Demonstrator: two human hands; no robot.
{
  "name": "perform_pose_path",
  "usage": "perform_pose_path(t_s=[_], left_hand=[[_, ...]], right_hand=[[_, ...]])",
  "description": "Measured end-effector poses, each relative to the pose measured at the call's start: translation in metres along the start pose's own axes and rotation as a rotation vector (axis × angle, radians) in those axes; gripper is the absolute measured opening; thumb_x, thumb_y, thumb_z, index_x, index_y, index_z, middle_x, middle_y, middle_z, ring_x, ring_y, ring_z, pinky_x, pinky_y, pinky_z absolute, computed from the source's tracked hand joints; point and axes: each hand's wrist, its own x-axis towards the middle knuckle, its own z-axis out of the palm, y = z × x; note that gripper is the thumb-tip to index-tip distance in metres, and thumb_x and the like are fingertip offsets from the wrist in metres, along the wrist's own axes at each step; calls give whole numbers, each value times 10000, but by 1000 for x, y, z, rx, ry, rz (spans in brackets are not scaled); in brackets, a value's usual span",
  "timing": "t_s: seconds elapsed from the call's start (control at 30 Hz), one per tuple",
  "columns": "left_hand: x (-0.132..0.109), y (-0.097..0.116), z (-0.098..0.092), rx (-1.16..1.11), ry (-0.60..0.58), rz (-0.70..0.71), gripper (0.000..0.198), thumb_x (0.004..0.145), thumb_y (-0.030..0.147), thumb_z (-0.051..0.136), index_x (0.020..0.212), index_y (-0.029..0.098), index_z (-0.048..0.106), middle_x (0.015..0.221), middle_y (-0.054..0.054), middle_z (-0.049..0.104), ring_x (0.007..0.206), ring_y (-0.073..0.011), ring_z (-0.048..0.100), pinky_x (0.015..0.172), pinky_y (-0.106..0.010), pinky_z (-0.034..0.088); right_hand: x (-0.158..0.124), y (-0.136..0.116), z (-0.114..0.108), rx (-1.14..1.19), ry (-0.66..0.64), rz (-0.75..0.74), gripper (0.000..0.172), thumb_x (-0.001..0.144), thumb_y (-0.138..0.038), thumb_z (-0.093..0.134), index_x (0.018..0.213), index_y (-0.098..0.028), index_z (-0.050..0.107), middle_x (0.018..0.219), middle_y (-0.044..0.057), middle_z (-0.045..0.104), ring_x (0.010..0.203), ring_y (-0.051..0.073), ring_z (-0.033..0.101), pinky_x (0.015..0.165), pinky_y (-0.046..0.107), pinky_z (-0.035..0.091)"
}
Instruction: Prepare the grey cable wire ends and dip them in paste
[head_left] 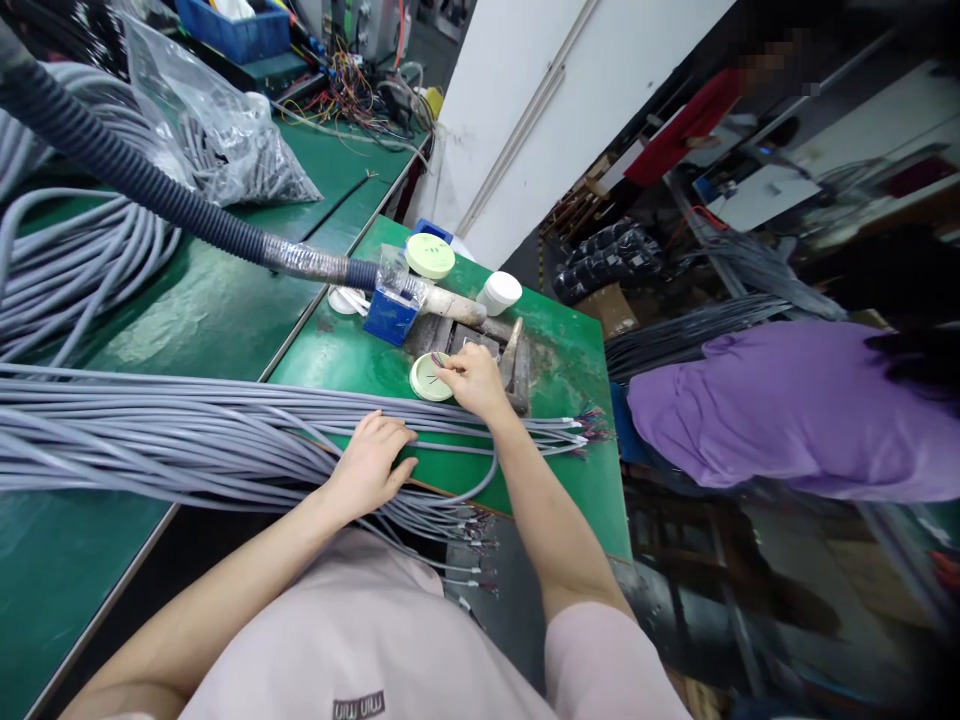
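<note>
My right hand (pixel 476 378) pinches the end of a grey cable, whose thin stripped wires point down into a shallow pale yellow dish (pixel 421 390). The wire tips are over or in the dish; which of these I cannot tell. My left hand (pixel 375 460) lies with its thumb and fingers apart on a long bundle of grey cables (pixel 187 420) that runs across the bench. Some cable ends with fanned coloured wires (pixel 592 425) lie beyond my right forearm. Other cable ends (pixel 472 530) hang at the bench's near edge.
A dark corrugated hose (pixel 150 190) reaches over the bench to a metal fixture (pixel 517 365). Around it stand a blue box (pixel 390 315), a yellow-lidded tub (pixel 430 256) and a white jar (pixel 501 292). A plastic bag (pixel 217 140) and coiled cables (pixel 82 260) lie left. A person in purple (pixel 787 410) is at right.
</note>
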Motion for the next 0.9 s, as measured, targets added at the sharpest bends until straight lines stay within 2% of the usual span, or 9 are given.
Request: perform_pose_path(t_s=[0.13, 0.23, 0.33, 0.43, 0.57, 0.73, 0.9], left_hand=[[0, 0, 0, 3, -5, 1, 237, 842, 246, 546, 1068, 181, 582, 1062, -86, 661, 1094, -240, 538, 1064, -506, 307], [0, 0, 0, -2, -11, -2, 235, 844, 246, 544, 1066, 179, 583, 1057, -87, 663, 1098, -242, 539, 1066, -506, 303], [0, -1, 0, 4, -15, 0, 235, 850, 248, 536, 1066, 168, 582, 1058, -94, 664, 1108, -246, 539, 1069, -509, 296], [-1, -2, 1, 18, -10, 7, 238, 853, 250, 531, 1070, 165, 582, 1064, -98, 663, 1108, -248, 538, 1067, -512, 298], [0, -2, 2, 6, 1, 11, 240, 845, 237, 539, 1073, 179, 583, 1054, -91, 667, 1101, -245, 540, 1062, -514, 307], [0, -2, 2, 0, 3, 15, 242, 848, 239, 536, 1078, 182, 583, 1051, -89, 666, 1099, -243, 538, 1065, -510, 306], [0, -3, 2, -3, 7, 12, 248, 844, 233, 539, 1085, 195, 580, 1052, -86, 664, 1086, -244, 542, 1058, -523, 307]], right_hand=[[-1, -2, 0, -68, -1, 4, 191, 759, -320, 641, 616, -210, 703, 702, 33, 495, 754, 194, 420, 663, 315, 304], [-2, 6, -8, -26, 77, -8, 215, 759, -314, 629, 582, -202, 677, 689, 28, 500, 747, 189, 441, 681, 316, 328], [1, 27, -21, 36, 216, 37, 228, 743, -307, 625, 548, -190, 641, 661, 16, 498, 708, 172, 465, 696, 309, 358], [8, 54, -27, 8, 278, 171, 243, 718, -309, 628, 508, -189, 607, 623, 7, 491, 657, 163, 462, 670, 303, 365], [17, 82, -17, -65, 282, 324, 229, 692, -315, 628, 500, -190, 613, 630, 19, 516, 653, 172, 471, 646, 302, 365], [22, 98, -2, -87, 280, 362, 213, 681, -333, 622, 518, -197, 643, 654, 37, 556, 671, 185, 482, 646, 303, 366], [24, 103, 3, -85, 261, 374, 194, 666, -337, 620, 530, -203, 655, 674, 41, 586, 681, 189, 489, 644, 300, 367]])
